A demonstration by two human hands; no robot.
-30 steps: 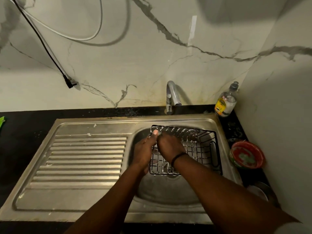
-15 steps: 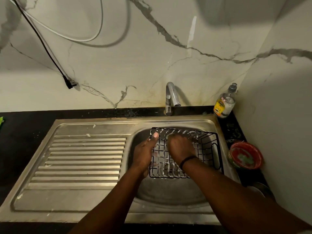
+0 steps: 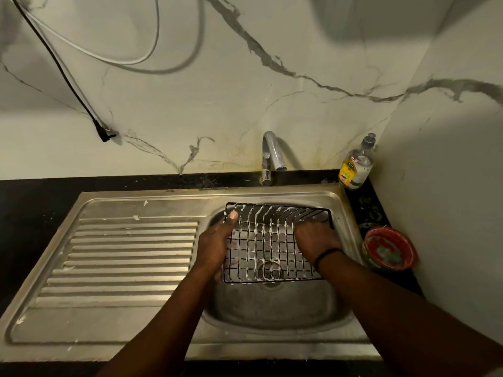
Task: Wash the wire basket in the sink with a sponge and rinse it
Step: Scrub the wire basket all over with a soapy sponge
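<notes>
Head view: dim kitchen corner, pale veined marble wall point(image 3: 299, 50) behind and to the right, black counter point(image 3: 30, 213) beneath, steel sink point(image 3: 272, 317) let into it with a ribbed drainboard point(image 3: 128, 254) on the left. Cables point(image 3: 81, 50) looped across the wall above; chrome tap point(image 3: 269, 153) at the back edge, no water seen leaving it. Soap bottle point(image 3: 355, 168) in the far right corner, red bowl point(image 3: 389, 248) on the counter just beside the basin. Wire basket point(image 3: 272, 240) inside the basin, far edge tipped up toward the tap, near edge low over the drain, white lather clinging along many of its wires. Left hand point(image 3: 215, 246) clasped on the basket's left side, thumb laid up along the corner wire, the other fingers hidden behind the frame. Right hand point(image 3: 317, 240) pressed down inside the basket at its right end, fingers curled under and out of sight; sponge not visible, so impossible to tell whether held beneath that palm, though probably so given the foam. Black band round the right wrist. Flecks of suds scattered on the drainboard. Judged from the lather: scrubbing well advanced across floor and back wall, right end apparently in hand at this moment; outer sides and underside unconfirmed. Rinsing not yet begun, all of it left to do, along with clearing foam from the basin.
</notes>
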